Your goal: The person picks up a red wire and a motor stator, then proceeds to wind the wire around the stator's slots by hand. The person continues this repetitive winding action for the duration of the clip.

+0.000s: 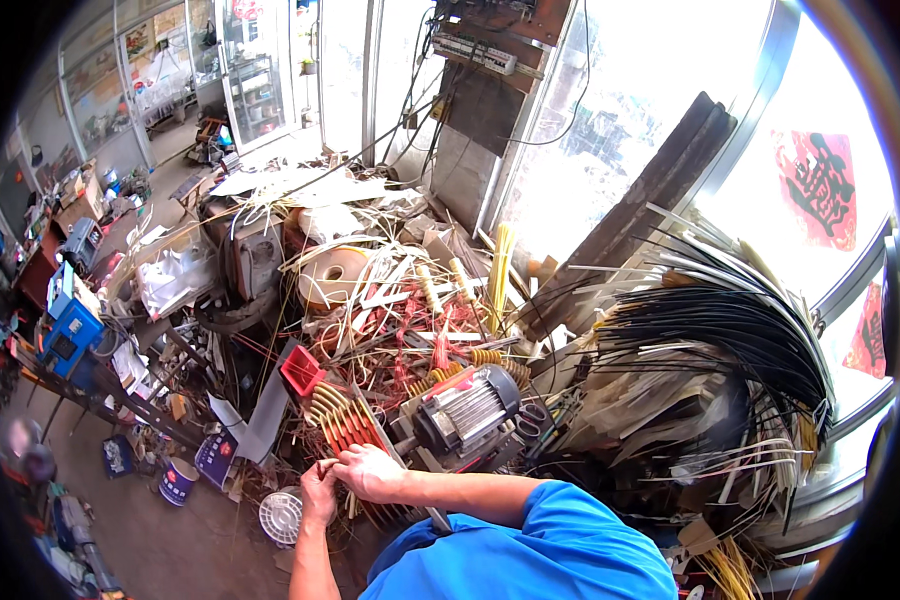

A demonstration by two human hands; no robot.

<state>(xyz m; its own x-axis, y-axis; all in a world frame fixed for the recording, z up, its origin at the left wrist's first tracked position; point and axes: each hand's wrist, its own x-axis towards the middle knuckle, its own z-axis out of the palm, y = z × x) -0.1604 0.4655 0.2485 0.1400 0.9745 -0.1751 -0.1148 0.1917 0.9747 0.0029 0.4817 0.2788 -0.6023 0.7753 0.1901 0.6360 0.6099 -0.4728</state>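
Observation:
My left hand and my right hand meet close together in front of a red, slotted rack with a row of thick yellowish strips along it. Both hands have their fingers curled in a pinch, and what they hold between them is too small to make out. Just right of the rack sits a grey electric motor with a finned body. A red plastic bin stands at the rack's far left end. Scissors lie right of the motor.
Loose pale strips and red netting pile up beyond the rack, around a large spool. A big bundle of black rods leans at right. On the left are a blue box, a bucket and a round white grate.

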